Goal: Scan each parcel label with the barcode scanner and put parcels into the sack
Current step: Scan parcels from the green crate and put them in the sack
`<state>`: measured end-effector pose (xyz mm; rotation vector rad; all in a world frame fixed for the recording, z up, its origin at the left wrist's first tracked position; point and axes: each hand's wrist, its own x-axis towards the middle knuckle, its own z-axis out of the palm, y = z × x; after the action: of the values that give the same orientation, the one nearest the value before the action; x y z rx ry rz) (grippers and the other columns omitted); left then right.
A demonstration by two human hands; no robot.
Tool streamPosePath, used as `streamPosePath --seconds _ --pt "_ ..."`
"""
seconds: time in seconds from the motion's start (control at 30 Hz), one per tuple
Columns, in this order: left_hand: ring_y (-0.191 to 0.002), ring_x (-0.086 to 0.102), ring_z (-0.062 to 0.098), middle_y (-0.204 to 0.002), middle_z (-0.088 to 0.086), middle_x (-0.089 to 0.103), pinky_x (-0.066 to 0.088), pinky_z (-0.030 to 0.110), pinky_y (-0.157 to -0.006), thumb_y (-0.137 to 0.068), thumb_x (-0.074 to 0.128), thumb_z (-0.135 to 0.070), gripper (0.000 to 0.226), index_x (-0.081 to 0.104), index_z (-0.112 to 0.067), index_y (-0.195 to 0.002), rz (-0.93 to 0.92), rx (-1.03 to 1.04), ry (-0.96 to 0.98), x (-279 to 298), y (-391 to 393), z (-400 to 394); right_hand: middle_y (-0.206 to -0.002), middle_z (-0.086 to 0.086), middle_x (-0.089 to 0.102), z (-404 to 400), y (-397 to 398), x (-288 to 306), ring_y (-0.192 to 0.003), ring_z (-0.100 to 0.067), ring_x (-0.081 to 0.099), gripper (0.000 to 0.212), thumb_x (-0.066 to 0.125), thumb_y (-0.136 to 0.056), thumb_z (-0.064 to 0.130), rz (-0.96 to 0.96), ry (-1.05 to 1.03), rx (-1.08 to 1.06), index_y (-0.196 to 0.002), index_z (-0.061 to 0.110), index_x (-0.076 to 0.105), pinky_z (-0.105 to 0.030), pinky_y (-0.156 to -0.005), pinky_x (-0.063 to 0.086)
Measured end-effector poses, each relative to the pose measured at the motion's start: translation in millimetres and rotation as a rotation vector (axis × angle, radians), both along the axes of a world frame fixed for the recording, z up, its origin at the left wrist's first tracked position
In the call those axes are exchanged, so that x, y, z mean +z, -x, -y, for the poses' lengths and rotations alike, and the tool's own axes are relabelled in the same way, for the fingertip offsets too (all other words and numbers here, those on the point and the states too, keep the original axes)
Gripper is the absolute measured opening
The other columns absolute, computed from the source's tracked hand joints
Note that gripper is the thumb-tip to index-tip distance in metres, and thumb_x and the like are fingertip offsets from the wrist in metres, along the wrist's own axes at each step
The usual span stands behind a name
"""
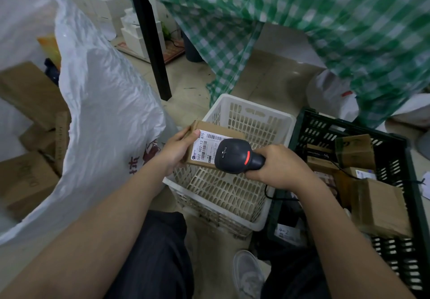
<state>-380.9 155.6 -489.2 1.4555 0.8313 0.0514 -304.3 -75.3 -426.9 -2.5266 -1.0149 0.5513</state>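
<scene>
My left hand [178, 148] grips a small brown cardboard parcel [204, 127] by its left end, white label [204, 147] facing up. My right hand [279, 166] is closed around the handle of a black barcode scanner [235, 156] with a red light strip. The scanner head hangs just over the label's right part and hides it. Both are held above a white plastic basket [251, 112]. The big white sack [104, 103] stands open at the left, with several brown boxes [28, 177] inside.
A dark green crate [393, 149] at the right holds several brown parcels [381, 208]. A black table leg [151, 42] and a green checked cloth [325, 31] hang ahead. My legs and a shoe [247, 273] are below. The scanner cable [271, 196] trails downward.
</scene>
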Motion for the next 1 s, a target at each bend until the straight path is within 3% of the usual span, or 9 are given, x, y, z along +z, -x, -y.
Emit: streamPosePath --seconds 0.27,0.37,0.43,0.6,0.63,0.73,0.8,0.9,1.0 --pt "-0.097 0.061 0.011 -0.123 -0.001 0.063 0.046 0.029 -0.07 -0.092 0.057 -0.045 0.059 0.035 -0.033 -0.146 0.111 0.05 -0.035 18 9 10 -0.063 0.007 0.057 -1 4 -5 -0.064 -0.011 0.056 0.026 0.073 -0.077 0.027 -0.013 -0.347 -0.2 -0.063 0.031 0.052 -0.028 -0.057 0.04" --pt "-0.107 0.063 0.018 -0.131 0.002 0.06 0.051 0.041 -0.093 -0.088 0.064 -0.043 0.068 0.032 -0.033 -0.148 0.224 0.109 -0.031 34 18 18 -0.064 0.002 0.06 -5 13 -7 -0.064 -0.01 0.056 0.02 0.074 -0.081 0.03 -0.103 -0.553 -0.403 -0.07 0.023 0.058 -0.029 -0.057 0.041" --pt "-0.11 0.063 0.021 -0.13 0.001 0.061 0.05 0.046 -0.098 -0.085 0.068 -0.043 0.071 0.034 -0.035 -0.147 0.298 0.143 -0.037 51 26 26 -0.065 0.0 0.06 -6 22 1 -0.064 -0.013 0.056 0.023 0.074 -0.082 0.032 -0.103 -0.629 -0.491 -0.071 0.02 0.058 -0.03 -0.057 0.041" --pt "-0.109 0.062 0.012 -0.132 0.0 0.056 0.055 0.019 -0.073 -0.087 0.067 -0.035 0.066 0.035 -0.038 -0.145 0.491 0.172 -0.105 109 61 42 -0.07 0.008 0.064 -12 44 47 -0.064 0.0 0.054 0.018 0.076 -0.081 0.029 -0.018 -0.924 -0.588 -0.073 0.025 0.06 -0.028 -0.062 0.043" --pt "-0.109 0.062 0.011 -0.133 -0.001 0.056 0.055 0.02 -0.075 -0.087 0.067 -0.036 0.066 0.035 -0.038 -0.145 0.542 0.195 -0.127 123 71 40 -0.073 0.009 0.065 -16 49 58 -0.067 0.0 0.056 0.015 0.076 -0.081 0.029 -0.018 -0.975 -0.582 -0.077 0.026 0.062 -0.029 -0.065 0.044" --pt "-0.119 0.057 0.013 -0.139 0.001 0.053 0.052 0.037 -0.096 -0.085 0.069 -0.039 0.068 0.036 -0.04 -0.144 0.662 0.302 -0.207 161 107 24 -0.073 0.007 0.065 -38 68 86 -0.068 -0.006 0.056 0.013 0.075 -0.082 0.031 -0.003 -1.008 -0.514 -0.082 0.023 0.065 -0.028 -0.063 0.042" --pt "-0.126 0.051 0.013 -0.142 -0.002 0.05 0.049 0.039 -0.101 -0.083 0.071 -0.043 0.069 0.037 -0.042 -0.143 0.699 0.399 -0.29 180 134 5 -0.071 0.004 0.063 -59 81 99 -0.067 -0.007 0.054 0.014 0.074 -0.082 0.029 0.008 -1.02 -0.463 -0.08 0.02 0.063 -0.028 -0.063 0.039" --pt "-0.117 0.06 0.014 -0.136 -0.004 0.054 0.053 0.041 -0.094 -0.082 0.072 -0.043 0.071 0.036 -0.042 -0.143 0.762 0.55 -0.308 198 176 -31 -0.076 0.0 0.063 -98 101 111 -0.074 -0.016 0.057 0.018 0.073 -0.082 0.032 -0.004 -0.979 -0.411 -0.079 0.019 0.061 -0.029 -0.064 0.037" --pt "-0.116 0.059 0.014 -0.141 -0.003 0.05 0.056 0.041 -0.09 -0.08 0.07 -0.052 0.073 0.033 -0.046 -0.142 0.679 0.694 -0.386 202 214 -68 -0.076 0.0 0.062 -136 117 113 -0.077 -0.02 0.058 0.019 0.072 -0.083 0.034 -0.045 -0.921 -0.336 -0.08 0.019 0.06 -0.03 -0.064 0.038"
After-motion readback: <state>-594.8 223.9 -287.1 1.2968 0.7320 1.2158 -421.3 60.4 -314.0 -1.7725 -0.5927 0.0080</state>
